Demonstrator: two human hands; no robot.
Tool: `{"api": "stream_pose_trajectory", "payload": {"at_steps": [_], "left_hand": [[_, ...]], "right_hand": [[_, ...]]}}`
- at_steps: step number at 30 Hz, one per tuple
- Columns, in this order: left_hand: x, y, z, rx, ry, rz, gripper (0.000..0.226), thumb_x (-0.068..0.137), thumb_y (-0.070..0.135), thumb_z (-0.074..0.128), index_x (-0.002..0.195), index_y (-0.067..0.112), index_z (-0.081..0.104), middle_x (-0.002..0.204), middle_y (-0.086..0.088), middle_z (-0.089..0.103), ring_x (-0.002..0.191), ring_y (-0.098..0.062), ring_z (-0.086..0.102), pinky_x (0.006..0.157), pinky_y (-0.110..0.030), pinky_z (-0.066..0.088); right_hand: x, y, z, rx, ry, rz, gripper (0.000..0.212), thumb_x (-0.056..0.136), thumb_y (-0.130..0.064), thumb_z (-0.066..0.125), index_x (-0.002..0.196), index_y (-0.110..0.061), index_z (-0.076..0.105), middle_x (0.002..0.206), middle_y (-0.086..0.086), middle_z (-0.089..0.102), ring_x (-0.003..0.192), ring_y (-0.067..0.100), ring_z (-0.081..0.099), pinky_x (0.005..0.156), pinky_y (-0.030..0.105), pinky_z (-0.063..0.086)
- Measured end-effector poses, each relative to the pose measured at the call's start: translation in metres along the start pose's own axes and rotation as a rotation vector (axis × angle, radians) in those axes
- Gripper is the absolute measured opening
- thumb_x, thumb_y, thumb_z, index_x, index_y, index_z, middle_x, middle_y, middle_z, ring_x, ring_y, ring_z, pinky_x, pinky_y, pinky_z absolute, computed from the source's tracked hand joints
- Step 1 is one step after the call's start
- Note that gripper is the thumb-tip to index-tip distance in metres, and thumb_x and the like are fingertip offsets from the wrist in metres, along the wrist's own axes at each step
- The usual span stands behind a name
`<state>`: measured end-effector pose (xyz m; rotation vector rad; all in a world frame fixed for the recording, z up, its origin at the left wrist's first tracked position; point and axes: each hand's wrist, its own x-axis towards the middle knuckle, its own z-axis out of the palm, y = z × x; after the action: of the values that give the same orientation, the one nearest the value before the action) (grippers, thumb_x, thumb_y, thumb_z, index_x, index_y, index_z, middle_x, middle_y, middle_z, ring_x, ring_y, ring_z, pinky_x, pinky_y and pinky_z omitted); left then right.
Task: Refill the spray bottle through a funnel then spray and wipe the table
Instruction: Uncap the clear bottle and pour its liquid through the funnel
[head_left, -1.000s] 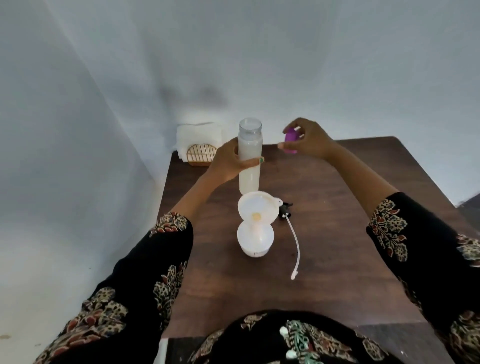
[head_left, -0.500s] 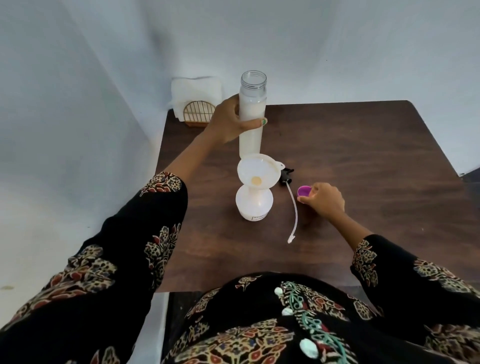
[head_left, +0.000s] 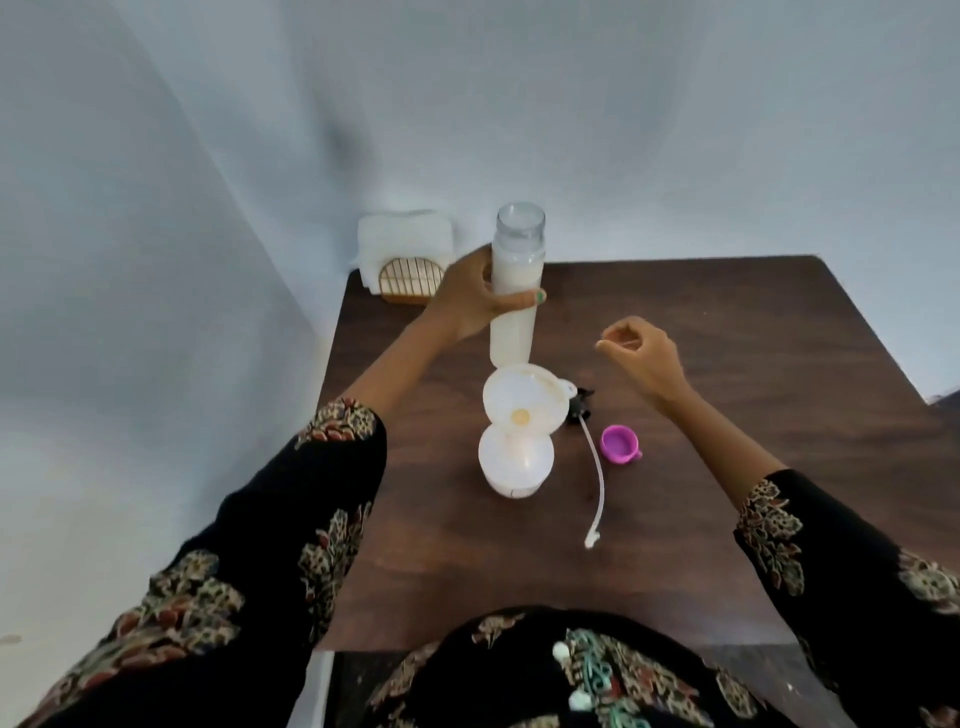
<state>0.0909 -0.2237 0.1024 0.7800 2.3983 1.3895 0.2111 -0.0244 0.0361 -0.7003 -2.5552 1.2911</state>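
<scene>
Spray bottle (head_left: 514, 462), white and round, stands upright on the dark wooden table (head_left: 727, 415), near its middle, with a white funnel (head_left: 523, 397) sitting in its open neck. Just behind the spray bottle the left hand (head_left: 467, 301) grips a tall clear refill bottle (head_left: 515, 291) of milky liquid; the fingers and thumb are curled round its body, it is upright and its mouth has no cap. Right of the spray bottle, close to the funnel, lies the black spray head (head_left: 581, 408) with its long white tube (head_left: 592, 483) pointing toward the person. A purple cap (head_left: 619, 443) rests on the table just beside this tube, on the far side from the spray bottle. The right hand (head_left: 641, 356) hangs above the table behind the purple cap, fingers loosely curled, holding nothing. Far behind the spray bottle, in the table's corner, a holder (head_left: 410, 283) keeps white napkins (head_left: 405, 236).
</scene>
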Motion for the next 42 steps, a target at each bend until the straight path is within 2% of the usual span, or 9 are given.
{"api": "stream_pose_trajectory", "payload": {"at_steps": [8,11,19,22,25,28,31,36,42], "left_hand": [[0.009,0.018,-0.005,-0.040,0.003,0.037,0.052,0.070,0.033,0.081,0.114,0.019,0.058,0.105,0.005,0.066,0.094,-0.009,0.063,0.080,-0.020,0.050],[0.014,0.028,-0.012,-0.043,0.026,0.049,0.046,0.069,0.032,0.082,0.107,0.024,0.057,0.096,0.011,0.064,0.085,0.001,0.060,0.073,-0.013,0.047],[0.016,0.038,-0.020,-0.039,-0.001,0.061,0.062,0.071,0.035,0.080,0.124,0.021,0.051,0.109,0.011,0.058,0.097,-0.008,0.058,0.072,-0.010,0.044],[0.010,0.033,-0.021,-0.054,-0.121,0.036,0.085,0.072,0.039,0.079,0.140,0.019,0.031,0.132,0.006,0.048,0.119,-0.013,0.050,0.090,-0.017,0.045],[-0.014,0.015,-0.020,0.009,-0.226,-0.059,0.095,0.073,0.053,0.070,0.148,0.026,0.018,0.154,0.004,0.025,0.139,-0.014,0.027,0.111,-0.035,0.030],[-0.044,-0.002,-0.015,-0.020,-0.364,-0.131,0.078,0.078,0.053,0.064,0.145,0.029,0.030,0.152,0.009,0.031,0.139,-0.012,0.030,0.109,-0.031,0.032],[-0.063,-0.014,-0.006,-0.046,-0.437,-0.164,0.082,0.077,0.044,0.072,0.145,0.033,0.027,0.152,0.010,0.030,0.137,-0.010,0.033,0.108,-0.031,0.033],[-0.080,-0.025,0.009,-0.018,-0.405,-0.124,0.106,0.062,0.043,0.085,0.143,0.042,0.017,0.149,0.019,0.024,0.132,-0.004,0.029,0.109,-0.030,0.029],[-0.084,-0.029,0.018,-0.042,-0.302,-0.091,0.093,0.063,0.039,0.084,0.137,0.041,0.029,0.136,0.021,0.037,0.126,-0.008,0.039,0.104,-0.030,0.040]], "right_hand": [[0.029,-0.086,0.014,0.187,-0.355,-0.240,0.076,0.065,-0.030,0.082,0.130,-0.024,0.043,0.121,-0.001,0.061,0.109,0.015,0.060,0.091,0.035,0.050],[0.035,-0.104,0.017,0.214,-0.271,-0.269,0.071,0.064,-0.027,0.082,0.125,-0.023,0.046,0.113,-0.004,0.065,0.102,0.011,0.063,0.086,0.031,0.053],[0.033,-0.116,0.020,0.171,-0.099,-0.335,0.057,0.072,-0.021,0.078,0.121,-0.018,0.050,0.104,-0.008,0.064,0.094,0.010,0.062,0.072,0.014,0.048],[0.033,-0.115,0.014,0.198,-0.066,-0.332,0.061,0.071,-0.026,0.080,0.122,-0.019,0.048,0.105,-0.007,0.063,0.094,0.011,0.062,0.078,0.023,0.051],[0.031,-0.107,0.004,0.145,-0.039,-0.320,0.060,0.070,-0.027,0.080,0.120,-0.017,0.049,0.104,-0.006,0.063,0.094,0.014,0.061,0.082,0.029,0.050],[0.028,-0.095,-0.006,0.087,-0.018,-0.309,0.056,0.070,-0.025,0.081,0.115,-0.014,0.051,0.100,-0.005,0.062,0.095,0.018,0.061,0.083,0.034,0.050],[0.025,-0.085,-0.010,0.050,-0.020,-0.290,0.056,0.069,-0.025,0.082,0.116,-0.015,0.052,0.103,-0.005,0.063,0.096,0.017,0.061,0.086,0.038,0.051],[0.018,-0.073,-0.012,-0.021,-0.038,-0.309,0.065,0.068,-0.027,0.082,0.124,-0.017,0.050,0.115,-0.001,0.064,0.100,0.017,0.060,0.087,0.038,0.051],[0.013,-0.068,-0.018,-0.137,-0.062,-0.349,0.061,0.067,-0.028,0.082,0.120,-0.018,0.051,0.110,-0.001,0.065,0.096,0.019,0.060,0.083,0.039,0.051]]}}
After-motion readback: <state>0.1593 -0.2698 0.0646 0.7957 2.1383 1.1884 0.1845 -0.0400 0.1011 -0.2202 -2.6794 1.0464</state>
